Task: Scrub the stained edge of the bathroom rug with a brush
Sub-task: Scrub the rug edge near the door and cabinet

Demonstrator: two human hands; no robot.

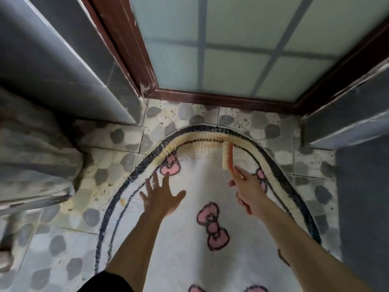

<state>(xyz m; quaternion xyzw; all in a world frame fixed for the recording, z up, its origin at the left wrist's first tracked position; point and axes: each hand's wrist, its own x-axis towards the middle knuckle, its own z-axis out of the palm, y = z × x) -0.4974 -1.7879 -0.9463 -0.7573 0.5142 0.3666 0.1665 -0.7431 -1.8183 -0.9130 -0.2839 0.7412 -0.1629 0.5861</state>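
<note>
1. The rug (189, 239) is a white oval with pink bows (212, 226) and dark border lines. It lies flat on the floor, its far end towards the door.
2. The stained edge (200, 137) is the yellow-brown band that curves round that far end. A duller patch sits just inside it.
3. The brush (227, 155) has an orange back and pale bristles. It lies across the right part of that band, with its tip at the border and its bristles facing left.
4. The right hand (246, 191) grips the brush handle, fingers curled round it and the forefinger laid along the top.
5. The left hand (162, 196) holds nothing. Its fingers are spread and straight over the white pile just short of the stain. Whether the palm presses down I cannot tell.
6. Progress, as I judge it: the scrubbing is under way but early. The whole arc looks discoloured, left and right of the brush alike, with no plainly cleaner stretch and no foam or water to be seen.
7. Left to do: work the brush along the full curve and the patch inside it. A small yellow spot on the rug's left border may need attention too.
8. Beyond the rug are pebble-patterned floor tiles (117, 144), themselves speckled, and the frosted-glass door (231, 49).
</note>
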